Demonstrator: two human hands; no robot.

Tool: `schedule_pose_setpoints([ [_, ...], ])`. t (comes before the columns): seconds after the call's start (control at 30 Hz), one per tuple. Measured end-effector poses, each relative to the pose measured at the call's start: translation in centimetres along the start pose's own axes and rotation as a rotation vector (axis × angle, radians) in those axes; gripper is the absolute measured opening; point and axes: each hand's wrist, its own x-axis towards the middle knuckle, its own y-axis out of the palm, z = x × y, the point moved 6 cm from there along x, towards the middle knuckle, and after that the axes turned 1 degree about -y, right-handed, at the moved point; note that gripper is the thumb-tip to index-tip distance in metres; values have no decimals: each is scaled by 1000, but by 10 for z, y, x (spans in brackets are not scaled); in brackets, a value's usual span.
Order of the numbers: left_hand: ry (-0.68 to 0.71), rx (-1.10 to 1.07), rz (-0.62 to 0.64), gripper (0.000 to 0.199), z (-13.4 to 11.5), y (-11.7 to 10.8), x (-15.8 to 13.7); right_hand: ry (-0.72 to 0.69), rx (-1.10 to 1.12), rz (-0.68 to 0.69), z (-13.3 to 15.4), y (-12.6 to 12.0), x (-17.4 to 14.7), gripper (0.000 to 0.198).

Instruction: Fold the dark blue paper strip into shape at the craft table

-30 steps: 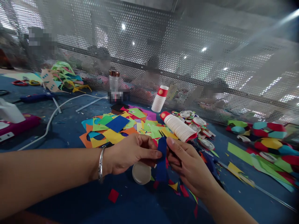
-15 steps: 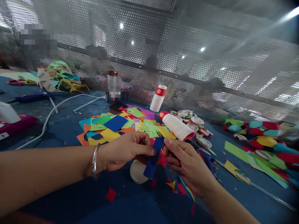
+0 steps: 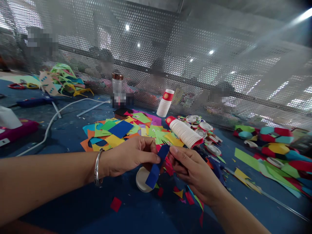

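**Blue paper strip pinched between both hands**

Blue paper strip [image 3: 156, 164] hangs between your hands above the bench [image 3: 73, 208], just over the white paper cup [image 3: 142, 179] lying on its side. Your left hand [image 3: 129, 156] has its fingers closed on the strip's middle; your right hand [image 3: 192, 169] pinches its upper end. The strip looks cut to shape but not attached to anything. Behind the cup lie coloured paper scraps [image 3: 122, 131] and a stack of cups [image 3: 185, 132]; finished-looking coloured pieces [image 3: 275, 143] sit far to its right.
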Motion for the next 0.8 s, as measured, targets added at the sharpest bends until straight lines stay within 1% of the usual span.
schedule_pose_setpoints([
  [0.33, -12, 20, -5, 22, 0, -1, -1, -1, -2, 14, -2, 0, 0, 47],
  [0.57, -20, -12, 13, 22, -1, 1, -2, -27, 14, 27, -1, 2, 0, 46],
  [0.8, -57, -34, 27, 23, -2, 1, -2, -19, 4, 44, -2, 3, 0, 47],
])
